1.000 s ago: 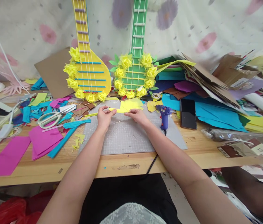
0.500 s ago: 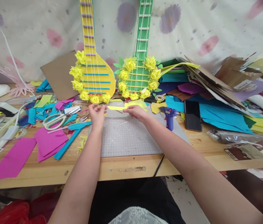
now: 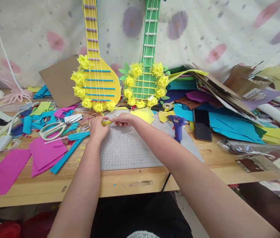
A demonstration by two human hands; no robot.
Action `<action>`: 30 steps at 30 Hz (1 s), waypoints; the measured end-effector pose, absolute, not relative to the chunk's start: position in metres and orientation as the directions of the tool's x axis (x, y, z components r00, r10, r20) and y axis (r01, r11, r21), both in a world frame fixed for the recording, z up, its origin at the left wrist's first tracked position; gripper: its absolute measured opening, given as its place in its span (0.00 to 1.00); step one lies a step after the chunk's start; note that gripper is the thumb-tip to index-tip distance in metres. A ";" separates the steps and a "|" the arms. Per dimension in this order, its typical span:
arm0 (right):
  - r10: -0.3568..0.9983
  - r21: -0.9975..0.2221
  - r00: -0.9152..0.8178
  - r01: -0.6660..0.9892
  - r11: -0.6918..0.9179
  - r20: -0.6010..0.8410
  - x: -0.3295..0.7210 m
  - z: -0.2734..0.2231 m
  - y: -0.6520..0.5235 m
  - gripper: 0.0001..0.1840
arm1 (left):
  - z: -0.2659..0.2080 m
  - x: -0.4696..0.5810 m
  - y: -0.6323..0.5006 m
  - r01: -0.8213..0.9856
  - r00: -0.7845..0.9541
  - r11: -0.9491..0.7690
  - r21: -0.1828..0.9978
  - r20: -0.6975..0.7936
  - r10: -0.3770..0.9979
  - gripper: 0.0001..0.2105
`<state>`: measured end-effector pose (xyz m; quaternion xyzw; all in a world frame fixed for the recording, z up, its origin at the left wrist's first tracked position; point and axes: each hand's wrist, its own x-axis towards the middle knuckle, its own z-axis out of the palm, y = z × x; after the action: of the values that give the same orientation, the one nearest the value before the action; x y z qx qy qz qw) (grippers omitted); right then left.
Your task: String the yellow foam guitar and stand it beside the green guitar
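Observation:
Just above the far part of the grey cutting mat (image 3: 130, 152), my two hands meet. My left hand (image 3: 98, 128) is closed on a small yellow paper strip (image 3: 106, 122), part of which its fingers hide. My right hand (image 3: 124, 119) is closed too, its fingertips pinched at the strip's right end. A thin sliver shows by the right fingers, too small to name. Behind the right wrist lies a yellow paper piece (image 3: 143, 114). A blue glue gun (image 3: 178, 127) rests at the mat's right side. Thin white bits (image 3: 127, 133) lie on the mat.
A yellow paper guitar (image 3: 102, 77) and a green one (image 3: 143, 84), both trimmed with yellow flowers, stand behind. White-handled scissors (image 3: 53, 130), magenta sheets (image 3: 47, 150) and blue strips (image 3: 69, 155) lie left. A phone (image 3: 202, 125), blue sheets (image 3: 231, 127) and cardboard (image 3: 225, 91) lie right.
My right hand has moved left with the strip, up against my left hand. The long stretch of yellow strip between the hands has shrunk to a short piece. The view has shifted slightly.

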<state>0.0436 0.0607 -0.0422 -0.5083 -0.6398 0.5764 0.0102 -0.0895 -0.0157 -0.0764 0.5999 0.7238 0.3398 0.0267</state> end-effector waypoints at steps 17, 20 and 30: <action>0.941 -0.135 -0.303 0.937 0.323 0.148 0.065 -0.061 0.107 0.15 | -0.085 -0.078 -0.002 0.901 -0.292 0.150 0.408 0.315 0.903 0.09; 0.948 -0.141 -0.298 0.940 0.311 0.108 0.073 -0.056 0.105 0.15 | -0.085 -0.075 0.000 0.905 -0.293 0.137 0.402 0.358 0.886 0.08; 0.951 -0.219 -0.299 0.926 0.309 0.078 0.073 -0.052 0.106 0.14 | -0.082 -0.069 -0.009 0.911 -0.273 0.076 0.404 0.454 0.848 0.11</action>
<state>0.0730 0.1065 -0.0518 -0.5841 -0.8032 0.0661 0.0966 -0.0690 -0.0086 -0.0816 0.6010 0.7320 0.3171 -0.0498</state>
